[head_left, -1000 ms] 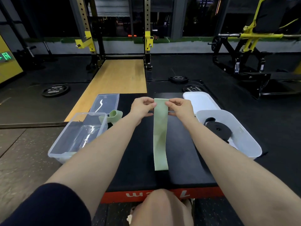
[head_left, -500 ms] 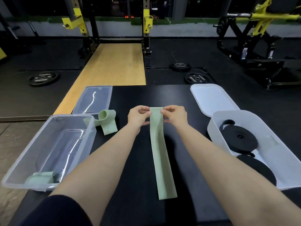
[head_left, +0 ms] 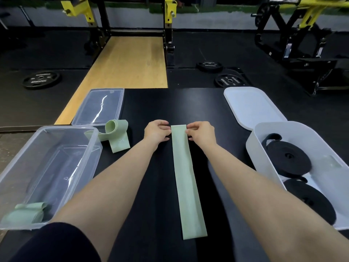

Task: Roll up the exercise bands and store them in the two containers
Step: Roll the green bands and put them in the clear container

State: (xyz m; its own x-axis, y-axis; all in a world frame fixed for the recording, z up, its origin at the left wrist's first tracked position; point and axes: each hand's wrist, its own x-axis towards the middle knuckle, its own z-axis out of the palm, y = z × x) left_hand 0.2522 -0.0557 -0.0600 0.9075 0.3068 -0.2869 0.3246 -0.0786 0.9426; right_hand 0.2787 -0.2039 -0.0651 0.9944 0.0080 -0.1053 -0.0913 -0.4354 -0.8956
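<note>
Both hands (head_left: pixel 178 132) pinch the green band's (head_left: pixel 187 178) far end; no writing legible.

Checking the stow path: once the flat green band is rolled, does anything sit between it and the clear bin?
Mostly clear. Both hands, left hand and right hand, pinch the far end of the flat green band. Only the loose green band lies on the mat against the clear bin at its far corner; the near route looks open.
</note>
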